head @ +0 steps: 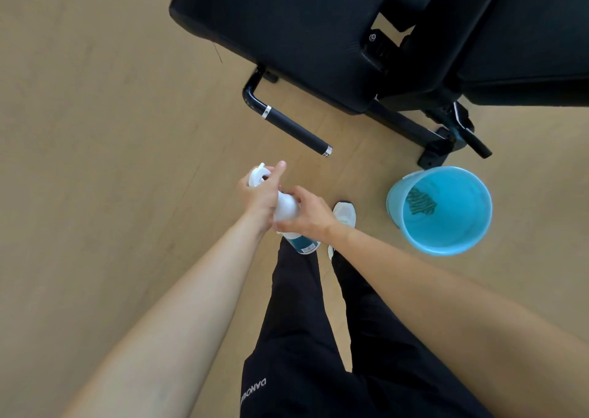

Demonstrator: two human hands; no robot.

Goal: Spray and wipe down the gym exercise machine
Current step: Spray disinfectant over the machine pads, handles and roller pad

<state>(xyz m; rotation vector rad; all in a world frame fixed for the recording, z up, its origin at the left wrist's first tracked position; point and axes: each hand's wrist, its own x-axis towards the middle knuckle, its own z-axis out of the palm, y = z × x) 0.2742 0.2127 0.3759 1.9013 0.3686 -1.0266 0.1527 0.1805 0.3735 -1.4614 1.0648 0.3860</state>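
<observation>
The floor [95, 130] was pale tan planking with a matt, wood-look finish, and it filled the view from near to far. Faint seams showed near the centre, running away towards the far right. The light was soft and even, brighter at the left, and the shadows on the boards were dim and soft-edged. On the right, a light blue bucket [462, 223] stood upright on the floor, its mouth open upwards.

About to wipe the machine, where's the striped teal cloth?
Head view: the striped teal cloth lies inside the round blue plastic bucket on the floor, right of the white shoe.
</observation>
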